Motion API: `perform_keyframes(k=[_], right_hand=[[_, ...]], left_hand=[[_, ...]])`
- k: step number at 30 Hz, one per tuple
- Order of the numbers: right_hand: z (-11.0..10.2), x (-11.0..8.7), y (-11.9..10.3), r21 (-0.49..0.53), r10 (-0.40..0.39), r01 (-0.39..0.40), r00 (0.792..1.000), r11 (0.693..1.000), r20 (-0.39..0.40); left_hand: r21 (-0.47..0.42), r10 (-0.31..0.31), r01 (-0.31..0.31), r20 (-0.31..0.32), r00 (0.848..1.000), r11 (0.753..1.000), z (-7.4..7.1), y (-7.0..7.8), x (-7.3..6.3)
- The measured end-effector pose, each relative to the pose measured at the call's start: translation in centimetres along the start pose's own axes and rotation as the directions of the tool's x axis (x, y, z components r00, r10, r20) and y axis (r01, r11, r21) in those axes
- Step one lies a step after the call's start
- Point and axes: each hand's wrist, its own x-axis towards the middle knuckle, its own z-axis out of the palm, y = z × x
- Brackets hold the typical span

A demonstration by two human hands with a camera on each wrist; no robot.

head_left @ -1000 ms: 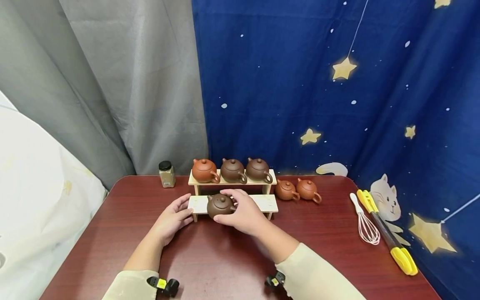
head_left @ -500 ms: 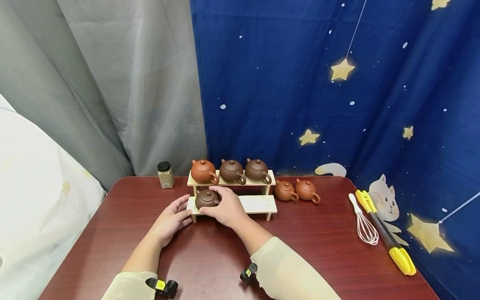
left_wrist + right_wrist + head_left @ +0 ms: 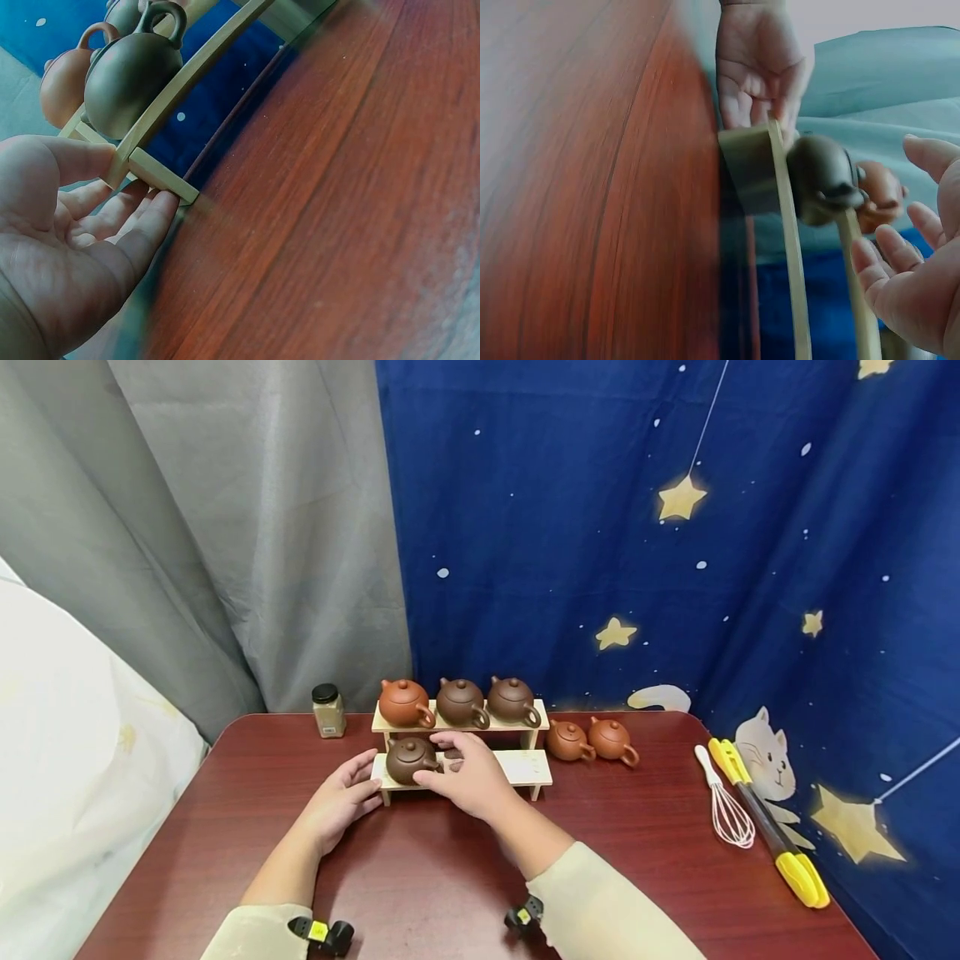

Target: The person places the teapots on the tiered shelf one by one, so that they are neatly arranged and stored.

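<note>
A dark brown teapot (image 3: 410, 760) sits on the left end of the lower shelf (image 3: 525, 768) of a two-step wooden stand. My right hand (image 3: 472, 777) is just right of it, fingers spread near its handle. In the right wrist view, that right hand (image 3: 922, 285) is apart from the teapot (image 3: 821, 180), with nothing between its fingers. My left hand (image 3: 341, 802) holds the left end of the lower shelf. The left wrist view shows its thumb (image 3: 86, 159) on the board's edge and its fingers at the leg (image 3: 161, 176).
The upper shelf (image 3: 442, 725) bears one orange-brown teapot (image 3: 403, 703) and two dark ones (image 3: 461, 703). Two small reddish teapots (image 3: 611, 740) stand right of the stand. A black-lidded jar (image 3: 328, 712) is at back left. A whisk (image 3: 727, 810) and yellow-tipped tongs (image 3: 772, 827) lie at right.
My right hand carried the dark teapot left to the lower shelf's left end, then let go and drew back a little to the right. My left hand stayed at the shelf end.
</note>
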Motion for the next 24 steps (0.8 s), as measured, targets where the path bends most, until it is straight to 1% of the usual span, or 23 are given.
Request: perform_keyframes(k=[3, 6, 10, 15, 17, 20, 24], right_hand=[[-2.3, -1.6, 0.0, 0.135, 0.010, -0.009, 1.000, 0.991, -0.005], [-4.9, -3.4, 0.7, 0.173, 0.021, -0.013, 0.999, 0.985, -0.042], [-8.3, -5.5, 2.6, 0.156, 0.009, 0.006, 0.996, 0.988, -0.094], [-11.8, -7.3, 5.1, 0.100, 0.008, 0.007, 0.988, 0.995, -0.152], [-13.1, -7.9, 6.3, 0.083, 0.023, -0.007, 0.981, 0.996, -0.193], [-15.0, -8.6, 8.0, 0.070, 0.063, -0.046, 0.962, 0.997, -0.267], [-17.4, -8.6, 9.8, 0.063, 0.124, -0.109, 0.934, 0.992, -0.335]], left_hand=[[-0.002, 0.002, -0.002, 0.002, 1.000, 1.000, 0.0, 0.1, -0.1], [-0.004, 0.006, -0.006, 0.005, 1.000, 1.000, 0.0, 0.1, -0.1], [-0.011, 0.004, -0.004, 0.002, 1.000, 1.000, 0.0, 0.1, -0.1], [-0.013, 0.003, -0.002, 0.005, 1.000, 1.000, 0.1, -0.1, 0.0], [-0.013, 0.000, 0.000, 0.006, 1.000, 1.000, 0.1, -0.1, 0.1], [-0.015, -0.007, 0.007, 0.002, 1.000, 1.000, 0.1, -0.2, 0.2], [-0.012, -0.006, 0.006, 0.001, 1.000, 1.000, 0.0, -0.1, 0.2]])
